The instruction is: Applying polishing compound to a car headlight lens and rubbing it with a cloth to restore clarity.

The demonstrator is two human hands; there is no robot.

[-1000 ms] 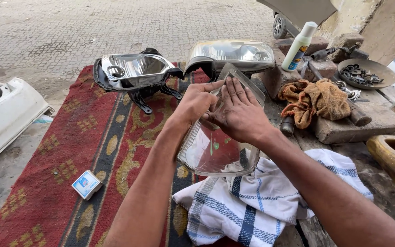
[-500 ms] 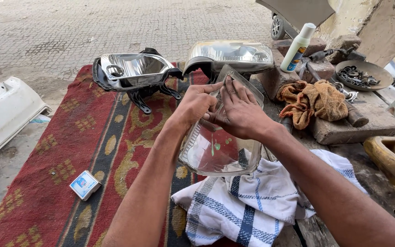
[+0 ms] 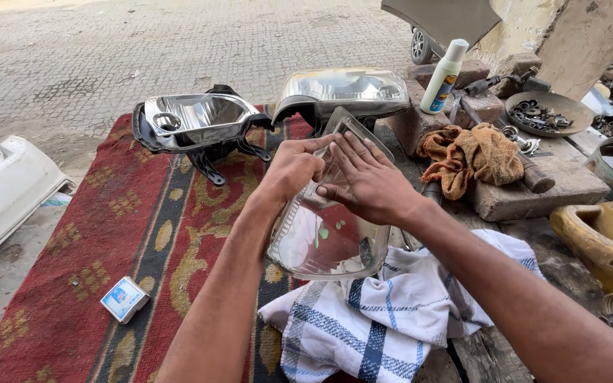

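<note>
Since a second ago the right hand [image 3: 367, 181] has slid a little down and across the clear headlight lens [image 3: 328, 220], its palm and spread fingers still pressed flat on the face, which suggests a rubbing stroke under way rather than a lift. The left hand [image 3: 294, 167] keeps its fingers closed on the lens's upper left edge, holding it tilted just above the white and blue checked cloth [image 3: 384, 319] (the lens has barely shifted). Further out on the red patterned rug [image 3: 72, 284] sit two chrome headlight housings [image 3: 196, 120] and a small box [image 3: 124, 298].
</note>
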